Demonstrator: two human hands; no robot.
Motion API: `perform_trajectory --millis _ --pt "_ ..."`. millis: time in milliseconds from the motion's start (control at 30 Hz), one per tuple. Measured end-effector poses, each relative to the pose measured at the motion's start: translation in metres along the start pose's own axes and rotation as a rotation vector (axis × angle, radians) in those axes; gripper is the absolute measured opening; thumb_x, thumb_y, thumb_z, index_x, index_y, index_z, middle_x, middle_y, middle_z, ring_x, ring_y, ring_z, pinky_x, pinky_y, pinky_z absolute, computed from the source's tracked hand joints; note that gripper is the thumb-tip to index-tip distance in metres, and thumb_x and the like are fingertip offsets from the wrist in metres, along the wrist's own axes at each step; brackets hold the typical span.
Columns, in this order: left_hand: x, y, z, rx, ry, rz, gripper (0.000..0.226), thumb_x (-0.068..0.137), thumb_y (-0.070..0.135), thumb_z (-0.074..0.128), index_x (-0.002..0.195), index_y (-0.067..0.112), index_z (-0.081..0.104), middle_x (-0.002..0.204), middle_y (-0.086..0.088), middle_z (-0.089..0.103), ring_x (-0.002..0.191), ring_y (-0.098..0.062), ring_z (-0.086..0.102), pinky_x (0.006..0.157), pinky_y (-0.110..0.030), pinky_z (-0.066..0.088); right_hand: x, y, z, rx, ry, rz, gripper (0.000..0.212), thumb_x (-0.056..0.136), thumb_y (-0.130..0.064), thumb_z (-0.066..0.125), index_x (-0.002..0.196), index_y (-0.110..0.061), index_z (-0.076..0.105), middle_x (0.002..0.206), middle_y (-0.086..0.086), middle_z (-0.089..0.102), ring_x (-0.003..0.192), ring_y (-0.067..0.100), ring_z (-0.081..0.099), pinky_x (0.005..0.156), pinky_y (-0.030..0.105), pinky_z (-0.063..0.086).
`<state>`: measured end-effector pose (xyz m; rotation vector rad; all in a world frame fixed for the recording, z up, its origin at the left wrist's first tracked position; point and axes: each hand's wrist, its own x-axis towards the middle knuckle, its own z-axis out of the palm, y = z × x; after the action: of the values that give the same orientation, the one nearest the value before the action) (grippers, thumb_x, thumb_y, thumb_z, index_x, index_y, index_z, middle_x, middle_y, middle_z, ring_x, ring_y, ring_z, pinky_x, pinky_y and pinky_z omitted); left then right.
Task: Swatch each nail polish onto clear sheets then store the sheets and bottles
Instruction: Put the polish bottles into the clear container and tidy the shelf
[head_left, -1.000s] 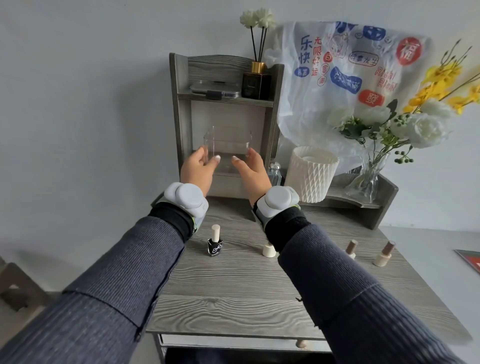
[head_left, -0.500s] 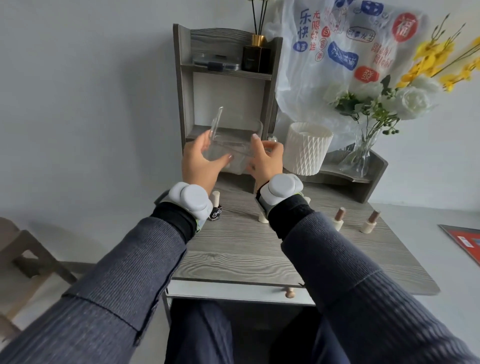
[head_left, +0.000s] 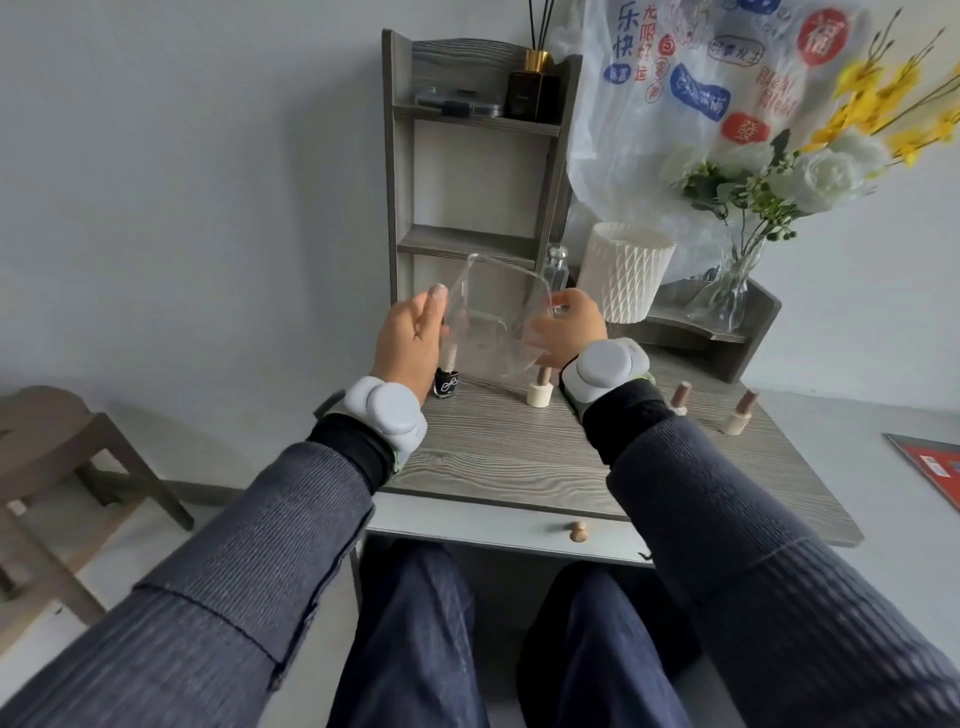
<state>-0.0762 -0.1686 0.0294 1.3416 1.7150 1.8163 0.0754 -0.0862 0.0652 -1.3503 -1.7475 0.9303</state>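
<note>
Clear plastic box (head_left: 496, 317) is held up between both hands, tilted, above the back of the counter (head_left: 519, 457) and in front of the small wooden shelf unit (head_left: 475, 156). The left hand (head_left: 410, 338) is pressed flat against the box's left side with fingers (head_left: 435, 299) extended, and the right hand (head_left: 569, 330) is clamped on its right edge, fingers wrapped round the rim. Four nail polish bottles are seen standing on the counter: a black one (head_left: 447, 382) just below the left hand, a cream one (head_left: 539, 389) under the box, and two more, (head_left: 679, 397) and (head_left: 737, 415), off to the right. Whether the clear sheets are inside cannot be told. For a clean set-down, the box would best be levelled first and brought down on bare counter in front of the bottles, well apart from their caps, with the grip kept even on both sides since smooth plastic could slip.
</note>
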Motion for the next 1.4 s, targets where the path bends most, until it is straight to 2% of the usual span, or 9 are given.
perform_trajectory --millis 67,167,400,567,667,900,1033,1167,1400 --pt "-0.005 0.000 0.000 -0.048 0.055 -0.049 0.033 0.101 0.041 0.037 0.103 0.019 0.062 0.095 0.001 0.062 0.067 -0.011 0.061 0.070 -0.028 0.050 -0.002 0.007 -0.003 -0.137 -0.005 -0.036 0.030 0.092 -0.014 0.058 0.120 -0.004 0.055 0.094 0.000 0.058 0.066 0.014 0.058 0.061 0.031 0.056" --pt "-0.011 -0.006 0.000 -0.040 0.066 -0.074 0.032 0.101 0.038 0.038 0.103 0.019 0.062 0.094 0.002 0.063 0.062 -0.009 0.060 0.067 -0.028 0.049 -0.011 0.014 -0.007 -0.175 -0.047 -0.015 0.015 0.095 -0.019 0.055 0.104 -0.008 0.059 0.089 0.007 0.070 0.079 0.029 0.068 0.079 0.047 0.057" --pt "-0.023 -0.031 0.000 0.117 -0.050 -0.160 0.041 0.088 0.053 0.033 0.094 0.022 0.059 0.090 0.000 0.061 0.089 -0.024 0.059 0.086 -0.037 0.045 -0.021 0.027 -0.004 -0.332 -0.174 0.042 0.013 0.082 -0.010 0.059 0.069 -0.008 0.055 0.086 0.018 0.074 0.083 0.035 0.072 0.077 0.050 0.058" --pt "-0.030 -0.045 0.001 0.023 -0.080 -0.319 0.040 0.092 -0.001 0.040 0.128 0.007 0.056 0.124 -0.009 0.061 0.116 -0.024 0.057 0.103 -0.037 0.041 -0.027 0.029 0.002 -0.401 -0.235 0.065 0.019 0.077 -0.012 0.060 0.062 -0.009 0.049 0.074 0.017 0.064 0.067 0.031 0.061 0.063 0.038 0.050" --pt "-0.035 -0.051 -0.002 0.020 -0.174 -0.381 0.065 0.079 -0.021 0.030 0.135 0.007 0.049 0.132 -0.009 0.056 0.122 -0.021 0.052 0.104 -0.046 0.037 -0.027 0.032 0.005 -0.400 -0.250 0.075 0.013 0.078 -0.014 0.060 0.068 -0.010 0.053 0.070 0.009 0.057 0.063 0.025 0.053 0.061 0.031 0.042" --pt "-0.039 -0.053 -0.011 0.129 -0.611 -0.410 0.093 0.073 -0.027 0.038 0.151 0.019 0.019 0.150 -0.002 0.034 0.139 -0.017 0.031 0.107 -0.034 0.034 -0.027 0.038 0.011 -0.401 -0.265 0.078 0.026 0.087 -0.020 0.063 0.064 -0.011 0.053 0.089 0.017 0.074 0.085 0.034 0.072 0.079 0.042 0.056" --pt "-0.037 -0.052 -0.013 0.282 -0.777 -0.376 0.103 0.074 -0.015 0.056 0.151 0.029 0.004 0.150 0.000 0.031 0.119 -0.014 0.037 0.100 -0.027 0.035 -0.020 0.038 0.009 -0.413 -0.275 0.073 0.029 0.087 -0.028 0.065 0.068 -0.009 0.054 0.088 0.017 0.073 0.080 0.034 0.071 0.079 0.042 0.056" --pt "-0.036 -0.061 -0.012 0.203 -0.810 -0.403 0.120 0.071 0.006 0.080 0.150 0.033 -0.007 0.155 0.003 0.017 0.140 -0.012 0.020 0.115 -0.030 0.019 -0.010 0.030 0.008 -0.580 -0.171 -0.050 0.036 0.087 -0.044 0.065 0.088 -0.009 0.058 0.087 0.009 0.066 0.077 0.025 0.061 0.070 0.037 0.050" --pt "-0.040 -0.071 -0.004 0.234 -0.751 -0.361 0.128 0.062 0.036 0.087 0.151 0.030 -0.006 0.156 0.004 0.016 0.145 -0.013 0.014 0.119 -0.039 0.016 0.004 0.005 0.037 -0.502 -0.279 -0.430 0.037 0.090 -0.015 0.065 0.127 -0.010 0.059 0.123 0.008 0.064 0.114 0.022 0.059 0.095 0.025 0.042"
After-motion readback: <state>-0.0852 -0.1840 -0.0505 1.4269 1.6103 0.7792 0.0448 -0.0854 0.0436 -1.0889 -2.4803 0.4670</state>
